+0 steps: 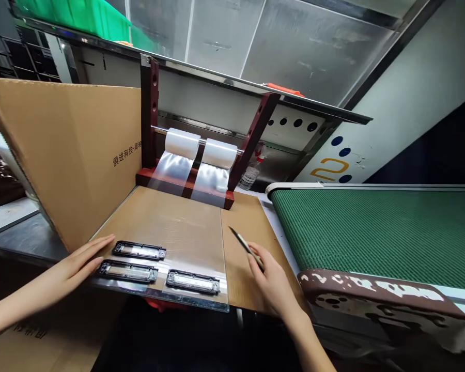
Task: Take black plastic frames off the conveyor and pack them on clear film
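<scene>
Right hand [273,284] at five o'clock, fingers clamped on a slim pale-handled craft knife [248,248]; left hand [77,261] at eight o'clock (fingers together, lying flat) just beside three black rectangular plastic frames [127,271].

A steel shelf [201,72] runs overhead carrying a green crate [73,13], before a pale wall panel [403,93] with blue dots and what looks like a yellow 2; a green conveyor belt [372,232] lies rightward.
</scene>
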Available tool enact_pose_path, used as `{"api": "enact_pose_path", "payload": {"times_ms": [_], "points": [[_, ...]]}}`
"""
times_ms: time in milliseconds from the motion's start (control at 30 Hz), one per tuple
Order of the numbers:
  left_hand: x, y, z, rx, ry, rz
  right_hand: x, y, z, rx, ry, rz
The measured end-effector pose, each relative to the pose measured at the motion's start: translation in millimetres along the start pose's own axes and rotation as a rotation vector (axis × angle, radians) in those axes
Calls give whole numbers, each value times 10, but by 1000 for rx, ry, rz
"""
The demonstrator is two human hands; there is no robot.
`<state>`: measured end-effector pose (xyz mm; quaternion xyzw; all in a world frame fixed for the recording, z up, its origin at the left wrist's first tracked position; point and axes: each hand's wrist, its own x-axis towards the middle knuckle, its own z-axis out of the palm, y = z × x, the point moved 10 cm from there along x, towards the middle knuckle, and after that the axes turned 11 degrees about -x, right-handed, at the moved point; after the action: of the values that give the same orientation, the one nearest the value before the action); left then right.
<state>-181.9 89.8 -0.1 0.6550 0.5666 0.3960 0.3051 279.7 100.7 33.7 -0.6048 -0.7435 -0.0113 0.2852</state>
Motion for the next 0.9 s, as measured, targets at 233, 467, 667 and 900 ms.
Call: {"api": "enact_pose_path", "payload": {"times_ms": [233,467,667,900], "points": [[44,-37,112,36,-200,9,4,-1521,629,-19,-279,-497],[39,-15,217,72,-279,28,166,-2420,1049,-217,-360,-695],[33,-118,283,102,-325,40,204,-2548,1212,-250,-450,-709],[28,-110,306,145,-356,27,224,-2625,1222,-282,-529,-714]]}}
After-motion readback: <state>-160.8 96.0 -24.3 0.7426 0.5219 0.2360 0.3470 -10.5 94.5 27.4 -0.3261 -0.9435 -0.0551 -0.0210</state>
